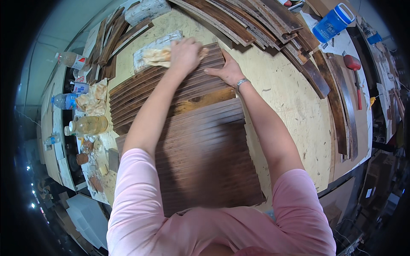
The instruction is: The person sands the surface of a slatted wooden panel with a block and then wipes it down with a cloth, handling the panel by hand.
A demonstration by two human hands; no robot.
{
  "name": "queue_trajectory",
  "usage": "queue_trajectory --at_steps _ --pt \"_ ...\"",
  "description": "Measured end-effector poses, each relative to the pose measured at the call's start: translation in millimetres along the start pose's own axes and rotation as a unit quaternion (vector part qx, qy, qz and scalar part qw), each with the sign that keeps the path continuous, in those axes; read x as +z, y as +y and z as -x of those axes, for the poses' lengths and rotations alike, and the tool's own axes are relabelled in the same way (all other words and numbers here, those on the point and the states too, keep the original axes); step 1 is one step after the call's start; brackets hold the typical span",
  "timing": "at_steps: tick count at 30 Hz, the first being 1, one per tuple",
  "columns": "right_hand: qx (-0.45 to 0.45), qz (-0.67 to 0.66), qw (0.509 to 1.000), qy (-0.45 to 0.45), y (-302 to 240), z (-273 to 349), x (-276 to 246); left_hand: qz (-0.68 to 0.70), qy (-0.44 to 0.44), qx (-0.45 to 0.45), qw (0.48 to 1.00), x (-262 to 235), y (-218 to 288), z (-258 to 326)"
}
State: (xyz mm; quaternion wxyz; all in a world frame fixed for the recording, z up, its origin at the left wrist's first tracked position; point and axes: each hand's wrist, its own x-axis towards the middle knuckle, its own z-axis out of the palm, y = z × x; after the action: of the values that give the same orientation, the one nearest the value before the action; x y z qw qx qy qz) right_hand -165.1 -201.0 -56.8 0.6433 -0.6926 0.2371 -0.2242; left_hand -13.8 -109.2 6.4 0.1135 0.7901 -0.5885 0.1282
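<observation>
Dark brown wooden planks (141, 94) lie side by side in front of me, their ends stepped along the left. My left hand (185, 55) presses a crumpled cream rag (157, 56) at the far edge of these planks, with its fingers closed over the cloth. At the planks' right end my right hand (230, 71) grips the edge, its thumb on the top face and its fingers along the side. Nearer to me lies another row of dark planks (205, 149). One plank (205, 101) between them has a lighter, yellowish-brown grain. Behind the rag is a white-wrapped bundle (145, 47).
Loose planks (243, 23) are piled along the far side, more (337, 102) at the right. Bottles, one with yellowish liquid (92, 125), and another rag (95, 99) line the left edge. A blue jug (333, 23) and a red-headed mallet (352, 63) are at far right.
</observation>
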Motion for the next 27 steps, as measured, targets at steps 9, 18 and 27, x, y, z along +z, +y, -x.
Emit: queue_trajectory --at_steps 9,18,27 --pt "0.015 0.028 0.999 -0.008 8 -3 4 0.035 0.085 0.039 0.995 36 46 -32" --pt "0.014 0.05 0.998 -0.021 -12 4 0 0.025 0.032 -0.139 0.989 -25 -128 113" --pt "0.038 0.047 0.997 -0.039 3 -3 -5 0.074 0.129 -0.051 0.988 6 -49 57"
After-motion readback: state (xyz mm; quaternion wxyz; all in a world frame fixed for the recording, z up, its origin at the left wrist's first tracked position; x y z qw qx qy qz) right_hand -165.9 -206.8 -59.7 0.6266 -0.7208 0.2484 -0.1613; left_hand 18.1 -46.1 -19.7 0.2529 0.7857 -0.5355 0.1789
